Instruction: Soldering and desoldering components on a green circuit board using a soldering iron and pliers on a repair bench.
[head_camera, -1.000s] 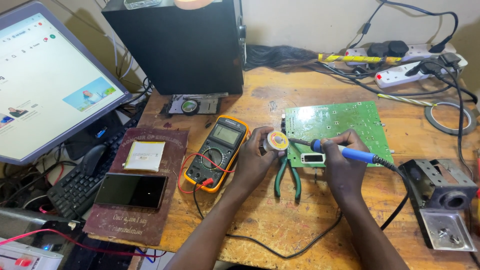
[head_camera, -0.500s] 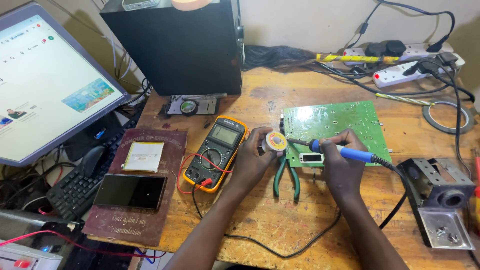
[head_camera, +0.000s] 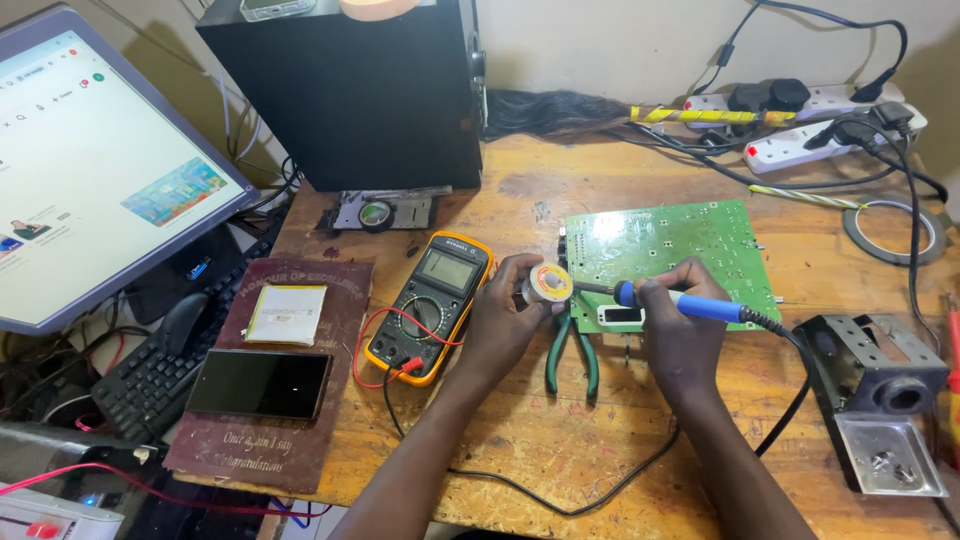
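Fingers of the right hand (head_camera: 680, 325) pinch a blue-handled soldering iron (head_camera: 680, 302) pen-style, its tip meeting the small solder spool (head_camera: 549, 285) gripped in the left hand (head_camera: 505, 315) beside the green circuit board (head_camera: 665, 245), so wire feeds close.

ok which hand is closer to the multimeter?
Left. The left hand, holding a solder spool, sits just right of the yellow multimeter. The right hand, gripping the blue soldering iron, is farther right.
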